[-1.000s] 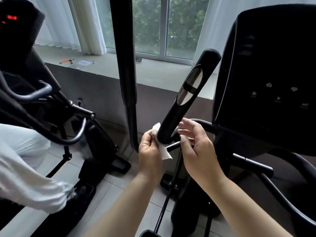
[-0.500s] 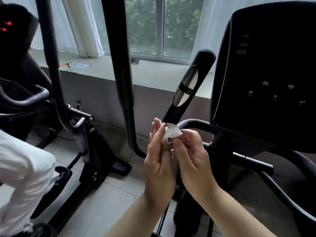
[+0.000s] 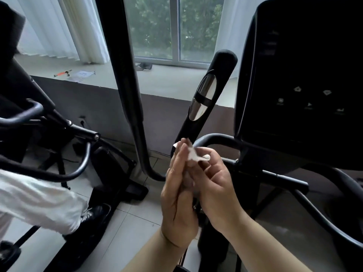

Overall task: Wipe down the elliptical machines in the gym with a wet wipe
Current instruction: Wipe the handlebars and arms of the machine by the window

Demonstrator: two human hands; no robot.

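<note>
A small crumpled white wet wipe (image 3: 193,154) sits between my two hands, just in front of the lower end of the elliptical's black fixed handle (image 3: 204,99) with its silver sensor plates. My left hand (image 3: 177,199) stands upright, fingers straight and pressed flat against the wipe. My right hand (image 3: 214,185) faces it with curled fingers and pinches the wipe's right end. Neither hand touches the handle. The black console (image 3: 300,85) rises at the right.
The black moving arm pole (image 3: 123,75) runs down the middle left. On the neighbouring elliptical (image 3: 29,118) at the left a person in white trousers (image 3: 39,201) and a black shoe (image 3: 94,213) is pedalling. A grey window ledge (image 3: 169,83) lies behind.
My left hand held the wipe against the handle's lower end; both hands have since come together in front of the handle with the wipe between them. The neighbour's leg has swung.
</note>
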